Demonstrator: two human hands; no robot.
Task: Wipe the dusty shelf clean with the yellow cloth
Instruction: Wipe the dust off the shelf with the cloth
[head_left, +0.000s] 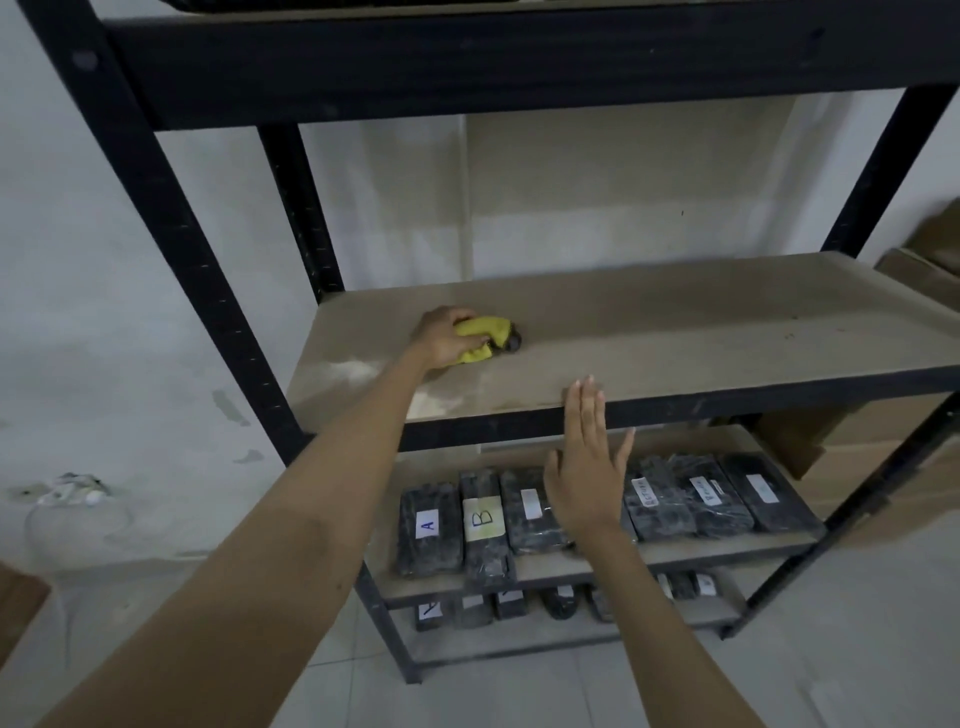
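Note:
A brown board shelf (675, 332) sits in a black metal rack (171, 218). My left hand (444, 335) reaches onto the left part of the shelf and grips a bunched yellow cloth (488, 332) with a dark grey edge, pressed flat on the board. White dust patches (353, 371) lie on the shelf near its front left corner, beside my forearm. My right hand (587, 467) is held flat with fingers apart in front of the shelf's front edge, fingertips at the rim, holding nothing.
On the lower shelf (675, 553) lie several black wrapped packs with white labels, one marked A (428, 527) and one marked B (483, 517). More packs sit on the bottom level. Cardboard boxes (883, 467) stand at the right. A white wall is behind.

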